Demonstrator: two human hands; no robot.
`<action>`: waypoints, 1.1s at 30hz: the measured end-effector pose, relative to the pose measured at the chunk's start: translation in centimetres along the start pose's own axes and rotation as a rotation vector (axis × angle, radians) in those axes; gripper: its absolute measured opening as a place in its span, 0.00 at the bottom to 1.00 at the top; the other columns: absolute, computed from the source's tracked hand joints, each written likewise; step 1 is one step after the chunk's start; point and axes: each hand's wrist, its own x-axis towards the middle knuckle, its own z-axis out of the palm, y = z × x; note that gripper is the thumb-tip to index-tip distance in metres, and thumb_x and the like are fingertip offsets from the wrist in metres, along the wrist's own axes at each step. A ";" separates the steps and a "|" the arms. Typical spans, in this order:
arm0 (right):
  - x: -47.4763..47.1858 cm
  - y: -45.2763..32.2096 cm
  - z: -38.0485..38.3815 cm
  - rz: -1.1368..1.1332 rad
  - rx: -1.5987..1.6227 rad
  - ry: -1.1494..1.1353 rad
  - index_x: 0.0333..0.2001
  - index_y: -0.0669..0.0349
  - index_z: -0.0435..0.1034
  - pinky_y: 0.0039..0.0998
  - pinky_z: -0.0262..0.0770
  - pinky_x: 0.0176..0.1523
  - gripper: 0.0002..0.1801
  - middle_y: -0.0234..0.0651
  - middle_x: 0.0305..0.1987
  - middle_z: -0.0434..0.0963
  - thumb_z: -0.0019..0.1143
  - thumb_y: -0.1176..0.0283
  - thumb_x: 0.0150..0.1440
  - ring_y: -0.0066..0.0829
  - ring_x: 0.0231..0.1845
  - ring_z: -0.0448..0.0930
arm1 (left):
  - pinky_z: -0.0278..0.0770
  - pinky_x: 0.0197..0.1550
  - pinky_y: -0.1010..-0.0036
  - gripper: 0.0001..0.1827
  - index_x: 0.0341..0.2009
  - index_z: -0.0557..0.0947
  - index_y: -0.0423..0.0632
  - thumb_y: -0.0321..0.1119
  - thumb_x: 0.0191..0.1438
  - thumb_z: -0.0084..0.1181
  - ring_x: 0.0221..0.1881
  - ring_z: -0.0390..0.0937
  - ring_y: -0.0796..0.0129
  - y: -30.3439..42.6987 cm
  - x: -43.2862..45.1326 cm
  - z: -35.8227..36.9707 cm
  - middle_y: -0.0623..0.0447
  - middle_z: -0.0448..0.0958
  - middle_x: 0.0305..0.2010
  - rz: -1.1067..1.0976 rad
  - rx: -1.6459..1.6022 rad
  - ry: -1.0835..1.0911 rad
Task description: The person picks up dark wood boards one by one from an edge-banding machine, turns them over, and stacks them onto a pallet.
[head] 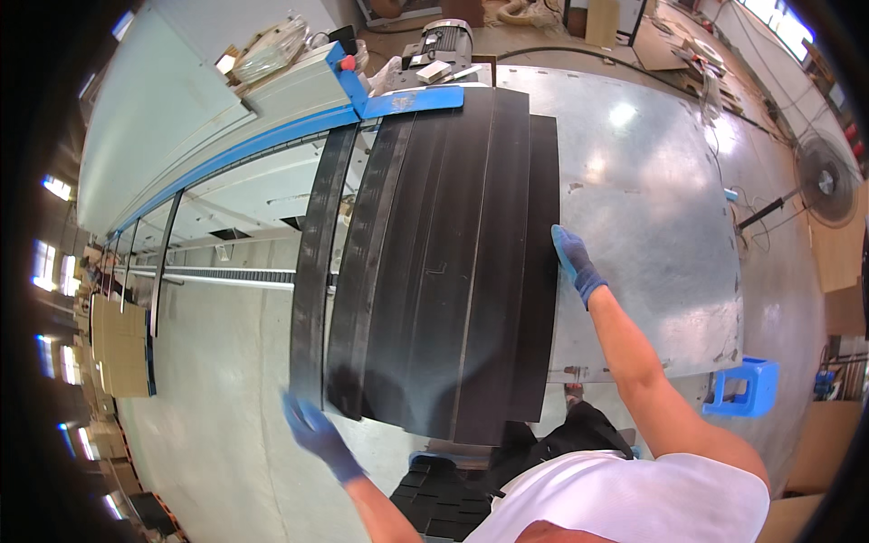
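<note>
My left hand [313, 431], in a blue work glove and slightly blurred, is by the near end of a narrow dark strip [319, 271]; whether it touches the strip I cannot tell. My right hand [576, 261], also gloved, rests against the right edge of a set of long black panels [441, 271] lying side by side and partly overlapping. The panels' far ends reach a blue metal bracket [414, 100]. Between the narrow strip and the wider panels runs a thin gap.
A sheet-metal tabletop [652, 224] extends on the right, with a blue plastic stool [743, 387] beside its near corner. A long machine frame with a blue rail [224, 159] runs left. An electric motor [445, 42] sits behind, a fan [825, 180] far right, cardboard boxes [122, 346] far left.
</note>
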 end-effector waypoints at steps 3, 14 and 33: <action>-1.1 -2.2 2.3 0.012 0.013 -0.012 0.57 0.69 0.68 0.29 0.66 0.62 0.28 0.43 0.58 0.74 0.43 0.54 0.66 0.32 0.59 0.72 | 0.62 0.65 0.64 0.30 0.59 0.69 0.31 0.40 0.60 0.55 0.64 0.67 0.47 0.7 14.2 9.4 0.32 0.68 0.62 0.313 0.093 -0.162; -3.7 -2.3 1.4 -0.038 -0.176 0.227 0.51 0.68 0.70 0.42 0.69 0.58 0.29 0.60 0.52 0.74 0.52 0.51 0.59 0.53 0.56 0.73 | 0.70 0.56 0.59 0.44 0.61 0.67 0.35 0.57 0.50 0.61 0.56 0.72 0.42 10.2 14.2 30.8 0.31 0.72 0.55 0.334 0.136 -0.477; -11.6 -5.8 4.4 -0.191 -0.362 0.316 0.57 0.72 0.65 0.41 0.69 0.59 0.32 0.60 0.54 0.71 0.56 0.59 0.56 0.54 0.56 0.72 | 0.65 0.63 0.62 0.42 0.59 0.69 0.33 0.53 0.51 0.63 0.61 0.68 0.45 12.1 11.3 30.1 0.33 0.69 0.60 0.370 0.114 -0.460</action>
